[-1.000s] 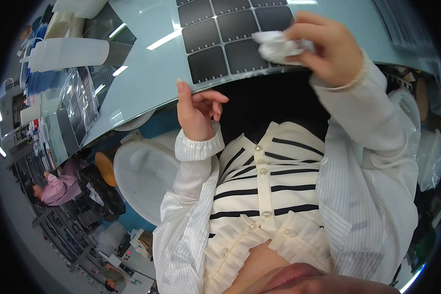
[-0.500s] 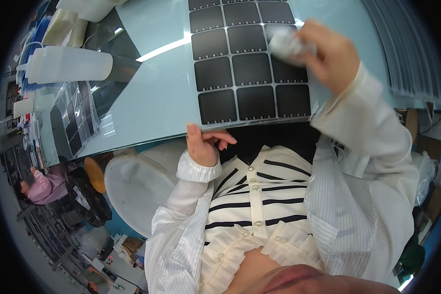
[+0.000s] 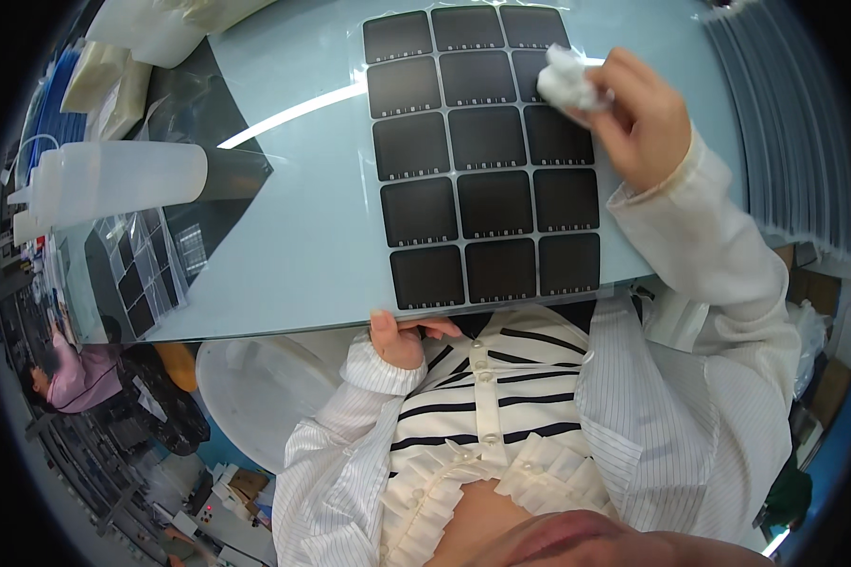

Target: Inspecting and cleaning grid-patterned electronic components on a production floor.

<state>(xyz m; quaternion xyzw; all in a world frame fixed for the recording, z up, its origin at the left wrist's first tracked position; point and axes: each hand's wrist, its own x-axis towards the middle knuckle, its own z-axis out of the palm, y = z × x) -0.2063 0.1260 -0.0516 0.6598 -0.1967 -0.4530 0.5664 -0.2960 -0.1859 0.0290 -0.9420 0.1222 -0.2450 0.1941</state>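
Note:
A clear sheet printed with dark rounded rectangles (image 3: 487,134), three to a row, lies flat on the glass-topped table (image 3: 303,208). My right hand (image 3: 641,118) pinches a crumpled white wipe (image 3: 569,80) over the right column, near the second row from the far end. The wipe covers part of one dark rectangle. At the table's front edge, by the sheet's near left corner, rests my left hand (image 3: 399,342). Its thumb points up at the edge, the other fingers stretch rightward apart from it, and I see nothing in it.
A translucent squeeze bottle (image 3: 128,180) lies at left, beside another patterned sheet (image 3: 142,274). Stacked sheets (image 3: 785,132) line the right side. Below the table's left edge stands a white bin (image 3: 255,397). A person in pink (image 3: 80,378) is at far left.
The view has shifted, so the table and sheet appear lower. My right hand, blurred before, has moved toward the sheet's far end with the wipe. My left hand stays at the table edge.

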